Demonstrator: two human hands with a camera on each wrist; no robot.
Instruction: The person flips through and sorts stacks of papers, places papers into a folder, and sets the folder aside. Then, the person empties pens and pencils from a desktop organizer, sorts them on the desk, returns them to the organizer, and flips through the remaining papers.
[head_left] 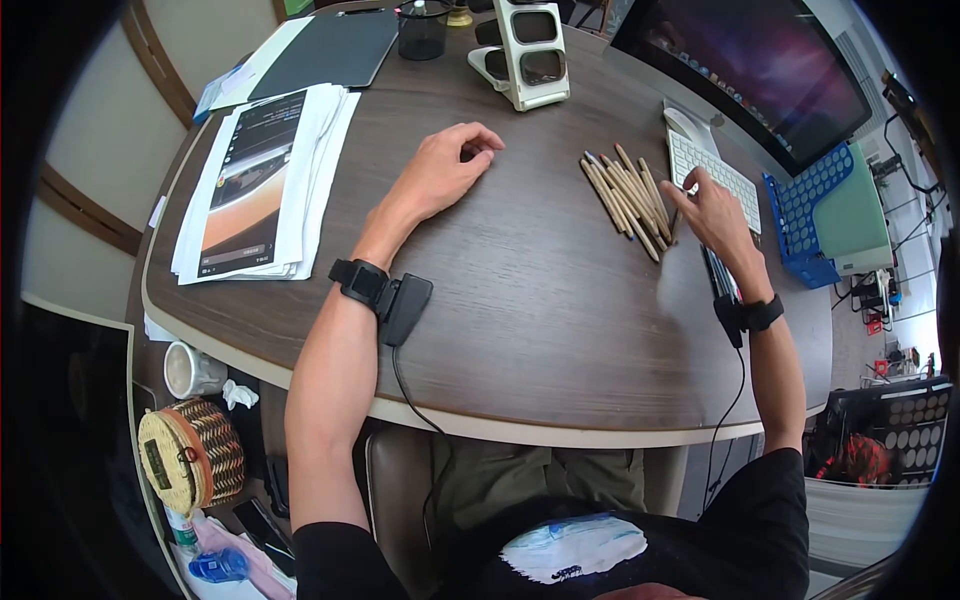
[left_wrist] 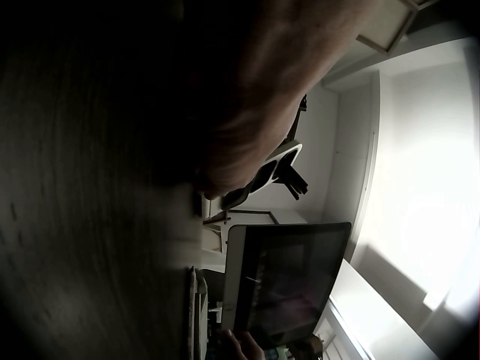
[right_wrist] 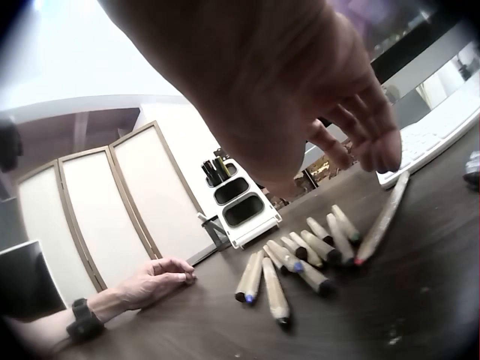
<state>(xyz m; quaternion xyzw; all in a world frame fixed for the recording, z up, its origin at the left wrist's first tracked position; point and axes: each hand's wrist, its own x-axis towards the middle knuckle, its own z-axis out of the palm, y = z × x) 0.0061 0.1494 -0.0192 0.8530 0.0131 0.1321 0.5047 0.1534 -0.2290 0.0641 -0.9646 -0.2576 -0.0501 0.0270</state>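
Observation:
My right hand (head_left: 716, 214) hovers at the right side of a loose bunch of pencils (head_left: 625, 195), thumb and forefinger apart and fingers loosely bent, with nothing between them. In the right wrist view the fingertips (right_wrist: 386, 156) hang above the upper end of a red-tipped pencil (right_wrist: 381, 223), which lies at the right of the bunch. Some of those pencils show dark or blue ends. My left hand (head_left: 445, 170) rests on the desk left of the bunch, its fingers relaxed and bent, holding nothing. In the left wrist view its fingers are mostly dark.
A white keyboard (head_left: 715, 168), a mouse (head_left: 682, 123) and a monitor (head_left: 745, 70) stand at the right. Behind is a white glasses rack (head_left: 535, 60); a blue basket (head_left: 800, 225) sits at the right edge. Printed papers (head_left: 255, 190) and a pen cup (head_left: 422, 32) occupy the left and back.

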